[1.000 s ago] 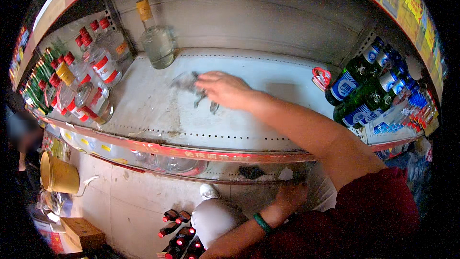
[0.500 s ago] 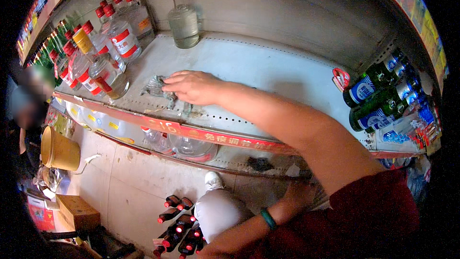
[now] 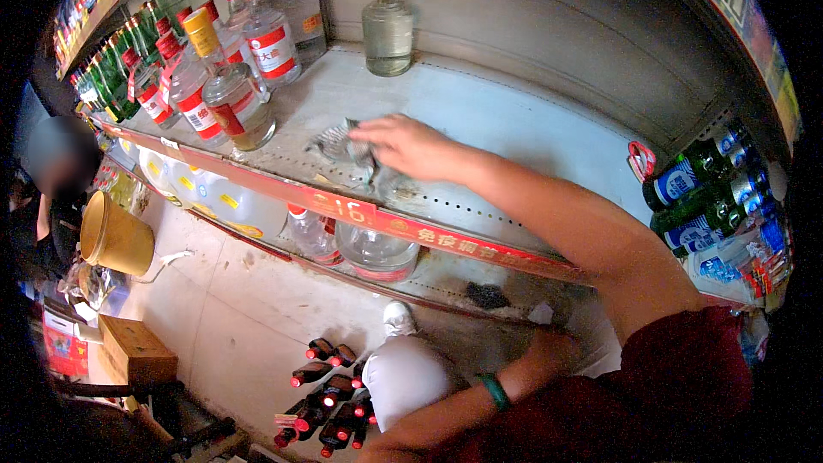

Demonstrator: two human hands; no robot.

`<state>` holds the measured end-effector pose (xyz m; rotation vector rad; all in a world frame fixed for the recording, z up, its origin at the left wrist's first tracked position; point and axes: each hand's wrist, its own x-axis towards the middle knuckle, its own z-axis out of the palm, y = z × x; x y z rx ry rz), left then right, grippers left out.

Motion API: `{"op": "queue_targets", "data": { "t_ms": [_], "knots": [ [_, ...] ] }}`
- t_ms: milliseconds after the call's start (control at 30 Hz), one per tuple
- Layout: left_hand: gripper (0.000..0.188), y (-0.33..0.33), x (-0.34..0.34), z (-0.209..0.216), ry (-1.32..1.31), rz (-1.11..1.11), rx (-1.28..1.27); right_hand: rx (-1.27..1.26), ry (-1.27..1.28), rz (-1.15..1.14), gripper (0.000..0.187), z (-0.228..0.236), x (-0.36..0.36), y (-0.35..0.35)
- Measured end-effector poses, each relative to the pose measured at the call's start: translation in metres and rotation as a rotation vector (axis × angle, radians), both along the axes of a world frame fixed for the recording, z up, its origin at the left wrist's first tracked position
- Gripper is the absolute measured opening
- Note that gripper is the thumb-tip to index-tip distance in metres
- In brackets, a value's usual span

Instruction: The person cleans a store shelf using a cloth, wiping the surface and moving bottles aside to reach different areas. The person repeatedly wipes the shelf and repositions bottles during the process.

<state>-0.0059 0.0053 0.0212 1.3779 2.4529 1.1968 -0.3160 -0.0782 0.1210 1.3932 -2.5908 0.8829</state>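
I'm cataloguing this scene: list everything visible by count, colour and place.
shelf: one, pale, centre
cloth: one, grey, on shelf
yellow-capped bottles: two, clear, shelf back and left
red-capped bottles: several, clear, shelf left
green bottles: several, green, far left
blue-labelled bottles: several, green, shelf right
looped thing: one, red, shelf right
yellow-labelled containers: several, whitish, lower shelf left
large bottles: at least two, clear, lower shelf
red-topped bottles: about ten, dark, floor
bucket: one, yellow, floor left
box: one, brown, floor left
another person: one, dark clothes, far left
shoe: one, white, floor
left hand: one, bare, lower right
right hand: one, bare, on cloth
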Motion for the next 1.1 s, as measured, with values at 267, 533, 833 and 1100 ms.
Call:
{"op": "queue_targets", "data": {
  "t_ms": [267, 533, 833, 1100],
  "knots": [
    [0.049, -0.034, -0.026, 0.043, -0.707, -0.317, 0.151, 0.028, -0.183, -0.144, 0.046, 0.015, -0.064, -0.1],
    [0.045, -0.011, -0.011, 0.024, 0.11, -0.024, 0.111, 0.205, 0.009, 0.339, 0.05, 0.018, -0.043, -0.096],
    [0.026, 0.003, -0.01, 0.021, -0.208, -0.175, -0.286, 0.198, 0.029, 0.53, 0.043, 0.031, -0.004, -0.028],
    [0.018, -0.004, -0.003, -0.005, -0.083, -0.057, -0.189, 0.264, -0.079, 0.417, 0.041, 0.046, 0.043, 0.025]
  ]
}}
